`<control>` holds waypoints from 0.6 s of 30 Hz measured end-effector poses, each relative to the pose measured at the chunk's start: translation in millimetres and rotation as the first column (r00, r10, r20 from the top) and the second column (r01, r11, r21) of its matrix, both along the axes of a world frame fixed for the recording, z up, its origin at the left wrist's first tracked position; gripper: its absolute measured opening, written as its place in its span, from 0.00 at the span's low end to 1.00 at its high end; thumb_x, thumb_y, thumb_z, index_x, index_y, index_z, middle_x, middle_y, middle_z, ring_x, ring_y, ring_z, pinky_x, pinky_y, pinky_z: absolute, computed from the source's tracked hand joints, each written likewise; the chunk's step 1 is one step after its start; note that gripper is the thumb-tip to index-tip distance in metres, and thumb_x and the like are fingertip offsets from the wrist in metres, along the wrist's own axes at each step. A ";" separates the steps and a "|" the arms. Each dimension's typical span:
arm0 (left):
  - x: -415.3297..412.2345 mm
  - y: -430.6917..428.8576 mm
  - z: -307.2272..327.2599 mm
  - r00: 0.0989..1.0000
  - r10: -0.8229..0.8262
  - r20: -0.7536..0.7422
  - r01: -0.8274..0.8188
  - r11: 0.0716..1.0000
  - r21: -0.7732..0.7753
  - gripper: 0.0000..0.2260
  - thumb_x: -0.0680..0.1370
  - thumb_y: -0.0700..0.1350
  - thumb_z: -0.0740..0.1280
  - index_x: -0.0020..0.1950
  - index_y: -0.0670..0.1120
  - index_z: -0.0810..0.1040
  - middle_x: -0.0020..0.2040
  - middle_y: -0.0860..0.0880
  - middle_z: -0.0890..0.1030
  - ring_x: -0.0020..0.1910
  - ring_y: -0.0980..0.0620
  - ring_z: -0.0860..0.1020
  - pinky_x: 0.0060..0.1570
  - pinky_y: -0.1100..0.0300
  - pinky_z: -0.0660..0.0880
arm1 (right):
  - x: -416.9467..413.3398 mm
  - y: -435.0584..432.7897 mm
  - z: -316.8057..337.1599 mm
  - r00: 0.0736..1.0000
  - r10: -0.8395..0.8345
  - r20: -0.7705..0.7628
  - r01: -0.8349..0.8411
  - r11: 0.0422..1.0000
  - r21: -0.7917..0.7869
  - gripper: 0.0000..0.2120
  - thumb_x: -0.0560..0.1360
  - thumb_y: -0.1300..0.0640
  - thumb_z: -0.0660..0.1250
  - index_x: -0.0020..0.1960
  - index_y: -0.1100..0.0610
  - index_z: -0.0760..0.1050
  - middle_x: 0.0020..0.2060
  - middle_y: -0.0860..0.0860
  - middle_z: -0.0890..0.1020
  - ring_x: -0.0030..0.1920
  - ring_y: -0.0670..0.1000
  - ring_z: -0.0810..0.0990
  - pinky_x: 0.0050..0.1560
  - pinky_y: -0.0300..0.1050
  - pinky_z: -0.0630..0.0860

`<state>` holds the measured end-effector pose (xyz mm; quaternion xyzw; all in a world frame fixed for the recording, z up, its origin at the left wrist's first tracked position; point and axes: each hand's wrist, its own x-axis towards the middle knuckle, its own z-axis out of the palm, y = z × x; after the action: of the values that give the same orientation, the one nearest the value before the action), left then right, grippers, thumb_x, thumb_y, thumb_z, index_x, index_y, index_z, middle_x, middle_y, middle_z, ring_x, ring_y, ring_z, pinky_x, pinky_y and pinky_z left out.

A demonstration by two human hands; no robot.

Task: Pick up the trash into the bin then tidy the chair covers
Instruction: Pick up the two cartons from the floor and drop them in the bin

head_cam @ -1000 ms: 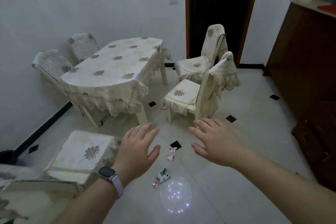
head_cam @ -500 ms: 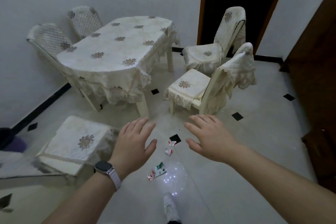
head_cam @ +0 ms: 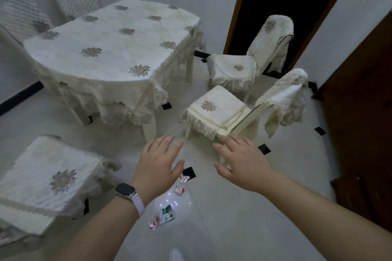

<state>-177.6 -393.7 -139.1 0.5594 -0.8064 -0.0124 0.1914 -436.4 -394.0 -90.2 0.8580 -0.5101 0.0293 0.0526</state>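
table (head_cam: 114, 48) nearer than before; empty spread hands (head_cam: 158, 163) above wrappers (head_cam: 162, 216)

Both forearms are bare, no sleeves; the left wrist wears a dark-faced smartwatch (head_cam: 125, 189) on a pale pink band.

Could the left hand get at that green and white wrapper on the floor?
Probably yes: the left hand is open and empty, and the green and white wrapper lies uncovered on the pale tiled floor below it.
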 end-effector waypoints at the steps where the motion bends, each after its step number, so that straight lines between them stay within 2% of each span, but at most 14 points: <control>1: 3.9 -5.4 -1.5 1.000 0.009 -0.011 -0.009 1.000 0.003 0.21 0.76 0.55 0.61 0.64 0.48 0.77 0.64 0.44 0.78 0.64 0.43 0.75 0.64 0.47 0.69 | 4.4 -7.3 -1.6 1.000 0.014 -0.006 -0.014 1.000 -0.002 0.24 0.76 0.40 0.56 0.62 0.53 0.77 0.61 0.54 0.79 0.61 0.57 0.77 0.61 0.52 0.72; 4: 17.2 -13.7 -7.9 0.998 0.055 -0.018 -0.055 0.998 0.020 0.21 0.76 0.55 0.61 0.64 0.48 0.77 0.64 0.44 0.78 0.64 0.43 0.75 0.64 0.47 0.66 | 18.4 -28.3 -6.9 0.997 0.074 -0.020 -0.075 0.997 -0.007 0.23 0.75 0.41 0.57 0.61 0.53 0.78 0.60 0.54 0.80 0.61 0.57 0.77 0.61 0.51 0.72; 9: 32.9 -16.9 -28.6 0.981 0.193 -0.001 -0.192 0.974 0.123 0.22 0.76 0.56 0.59 0.65 0.48 0.77 0.65 0.44 0.78 0.64 0.43 0.75 0.64 0.45 0.70 | 38.0 -62.5 -33.4 0.985 0.172 0.010 -0.172 0.984 0.051 0.23 0.76 0.41 0.58 0.62 0.54 0.77 0.60 0.55 0.79 0.60 0.58 0.77 0.60 0.54 0.74; 15: 31.2 -24.7 -70.0 0.945 0.326 0.026 -0.326 0.932 0.159 0.22 0.76 0.55 0.59 0.65 0.46 0.77 0.64 0.42 0.78 0.63 0.41 0.75 0.61 0.46 0.71 | 44.0 -107.8 -85.4 0.954 0.294 0.054 -0.297 0.952 0.074 0.21 0.74 0.43 0.60 0.57 0.54 0.79 0.56 0.54 0.81 0.55 0.56 0.79 0.54 0.49 0.72; 18: 20.3 -32.8 -95.3 0.911 0.411 0.010 -0.404 0.891 0.206 0.22 0.76 0.54 0.60 0.65 0.45 0.78 0.65 0.41 0.78 0.63 0.39 0.75 0.58 0.45 0.73 | 38.3 -133.9 -121.2 0.939 0.334 0.075 -0.342 0.928 0.150 0.21 0.74 0.42 0.59 0.57 0.54 0.79 0.56 0.54 0.81 0.55 0.57 0.79 0.53 0.49 0.74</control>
<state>-157.3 -426.5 -234.5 0.7324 -0.6621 -0.0639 0.1452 -398.2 -527.9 -211.4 0.9335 -0.3564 0.0175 -0.0349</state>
